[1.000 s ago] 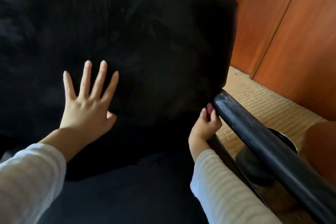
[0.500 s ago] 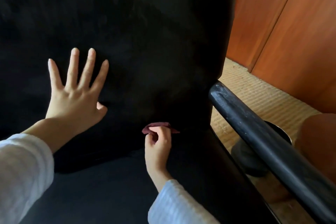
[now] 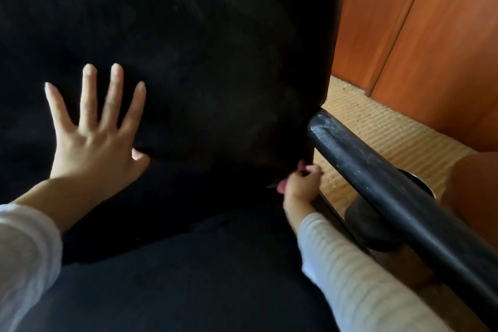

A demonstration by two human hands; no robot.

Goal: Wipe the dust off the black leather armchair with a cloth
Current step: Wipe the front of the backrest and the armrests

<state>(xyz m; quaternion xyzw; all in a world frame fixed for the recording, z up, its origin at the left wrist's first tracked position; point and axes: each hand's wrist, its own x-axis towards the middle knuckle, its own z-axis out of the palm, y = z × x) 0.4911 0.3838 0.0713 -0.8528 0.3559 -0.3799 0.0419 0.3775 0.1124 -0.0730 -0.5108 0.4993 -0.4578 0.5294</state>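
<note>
Your right hand (image 3: 299, 187) is curled round the cloth (image 3: 282, 185) at the lower right corner of the armchair (image 3: 215, 62) back, just beside the armrest (image 3: 377, 183). Your left hand (image 3: 91, 140) lies flat on that back, fingers spread. Beyond the armrest are a woven mat (image 3: 377, 121) and wooden doors (image 3: 431, 35).

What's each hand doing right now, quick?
Left hand: open, fingers spread flat against the armchair backrest.
Right hand: closed, gripping the cloth low beside the armrest.
</note>
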